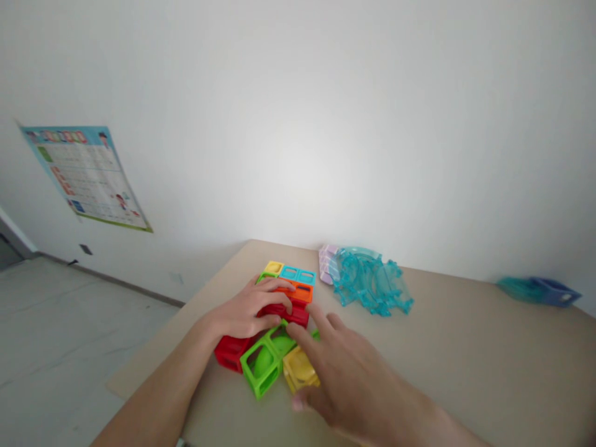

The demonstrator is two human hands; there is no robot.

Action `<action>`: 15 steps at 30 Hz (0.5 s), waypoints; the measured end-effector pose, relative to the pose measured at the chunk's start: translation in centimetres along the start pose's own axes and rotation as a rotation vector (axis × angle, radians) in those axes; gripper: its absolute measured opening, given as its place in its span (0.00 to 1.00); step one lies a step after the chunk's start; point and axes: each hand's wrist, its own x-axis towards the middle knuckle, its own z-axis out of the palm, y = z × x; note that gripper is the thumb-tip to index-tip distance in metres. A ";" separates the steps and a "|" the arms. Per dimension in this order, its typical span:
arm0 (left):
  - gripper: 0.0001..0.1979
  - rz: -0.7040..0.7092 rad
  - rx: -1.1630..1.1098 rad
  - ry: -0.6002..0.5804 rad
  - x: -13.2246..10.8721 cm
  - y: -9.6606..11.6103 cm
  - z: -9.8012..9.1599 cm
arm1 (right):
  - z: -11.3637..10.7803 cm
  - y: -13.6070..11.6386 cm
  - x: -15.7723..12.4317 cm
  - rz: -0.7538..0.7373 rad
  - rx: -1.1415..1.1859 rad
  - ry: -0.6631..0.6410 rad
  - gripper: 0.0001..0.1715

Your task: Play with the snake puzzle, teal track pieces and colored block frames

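Colourful hollow cube blocks stand grouped on the table. My left hand (254, 306) lies across them, its fingers bent over a red block (298, 314) and reaching towards an orange block (304, 292). The thumb is on the near side of the red block. My right hand (338, 357) hovers at the near right with fingers and thumb apart, beside a yellow block (300, 369) that it partly covers. Between the hands sits a pair of joined green blocks (263, 366), tilted towards me. Another red block (231, 354) shows under my left wrist.
Light blue blocks (298, 275) and a small yellow block (274, 267) form the far end of the group. Clear teal plastic pieces (372, 282) lie in a pile beside a lilac piece (328, 264). A dark blue block (556, 292) stands far right, against the wall.
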 end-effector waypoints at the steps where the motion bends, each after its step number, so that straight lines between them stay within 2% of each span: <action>1: 0.11 -0.002 -0.005 0.003 0.0 0.0 0.0 | 0.2 0.2 0.2 -0.103 0.025 0.024 0.33; 3: 0.13 -0.007 -0.019 0.009 0.1 -0.1 0.1 | 0.7 0.5 0.7 -0.264 0.058 0.026 0.29; 6: 0.15 -0.015 -0.037 0.021 0.0 -0.2 0.1 | 1.7 0.7 1.0 -0.359 0.054 0.010 0.29; 11: 0.15 -0.011 -0.049 0.017 -0.1 -0.1 0.0 | 2.8 0.1 0.6 -0.302 -0.018 0.048 0.26; 15: 0.16 -0.009 -0.041 0.015 0.0 0.0 -0.1 | 3.5 -0.6 0.4 -0.155 -0.133 0.067 0.25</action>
